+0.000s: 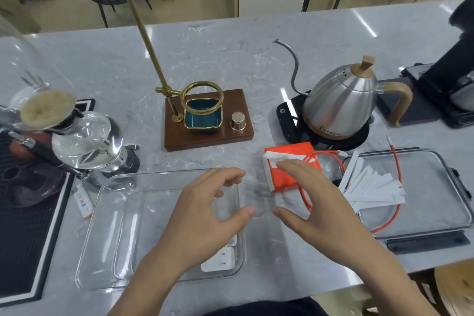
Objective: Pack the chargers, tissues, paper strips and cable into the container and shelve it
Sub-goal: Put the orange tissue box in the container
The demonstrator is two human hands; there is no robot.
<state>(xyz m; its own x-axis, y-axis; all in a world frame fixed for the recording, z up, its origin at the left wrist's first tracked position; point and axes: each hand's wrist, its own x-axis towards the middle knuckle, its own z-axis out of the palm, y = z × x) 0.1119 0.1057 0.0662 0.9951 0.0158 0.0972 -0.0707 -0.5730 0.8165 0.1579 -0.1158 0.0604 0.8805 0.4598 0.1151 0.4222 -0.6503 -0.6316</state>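
Note:
A clear rectangular container point(123, 213) lies on the marble counter in front of me. White chargers point(220, 259) sit in its near right corner. My left hand point(205, 213) hovers over the container's right side, fingers loosely bent, holding nothing. My right hand point(315, 208) is spread just right of the container. Its fingertips reach over the orange tissue pack point(289, 161); whether they touch it I cannot tell. A red cable point(395, 213) loops from the pack across the clear lid point(431, 213). White paper strips point(372, 187) fan out on the lid's left edge.
A steel gooseneck kettle point(341, 105) stands on a black base behind the tissue pack. A wooden stand point(207, 120) with a brass ring and blue cup is at centre back. A glass siphon brewer point(84, 141) and black mat point(23, 226) are at left. The counter edge runs near right.

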